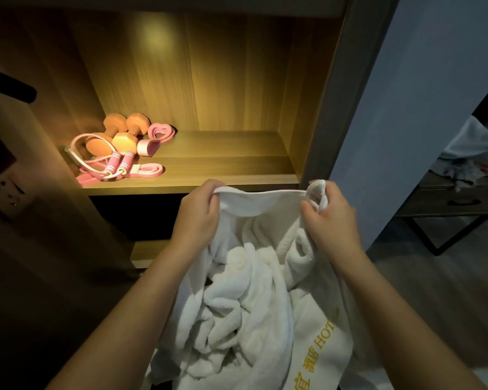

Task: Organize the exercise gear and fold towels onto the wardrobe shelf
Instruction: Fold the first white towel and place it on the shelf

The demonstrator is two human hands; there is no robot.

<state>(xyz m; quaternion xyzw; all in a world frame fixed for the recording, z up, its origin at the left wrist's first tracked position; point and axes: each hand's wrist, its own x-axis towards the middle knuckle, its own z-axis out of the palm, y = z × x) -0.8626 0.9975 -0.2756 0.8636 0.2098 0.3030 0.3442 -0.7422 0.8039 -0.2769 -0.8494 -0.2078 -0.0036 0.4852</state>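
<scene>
- Hands grip a white towel (248,291) by its top hem, holding it up in front of the wardrobe, just below the front edge of the lit shelf (223,164).
- The left hand (199,218) pinches the hem's left corner, fingers curled over the edge and thumb against the cloth.
- The right hand (330,220) has its fingers curled round the bunched right corner, a loop of cloth standing up above the knuckles.
- Between the hands the hem runs nearly taut. Below it the towel hangs in crumpled folds.
- The towel's lower end is cut off by the bottom of the frame. Gold lettering (326,336) on its right side is partly lost in a fold and at the edge, so it cannot be read whole.
- The compartment under the shelf is too dark to make out.
- On the shelf's left end lie two orange dumbbells (119,133), side by side. A pink skipping rope (116,161) with striped handles lies in front of them, over a flat pink band (150,169).
- A pink heart-shaped loop (159,131) sits just right of the dumbbells.
- Far right, a dark side table (448,192) bears crumpled cloth (473,147), partly cut off.
</scene>
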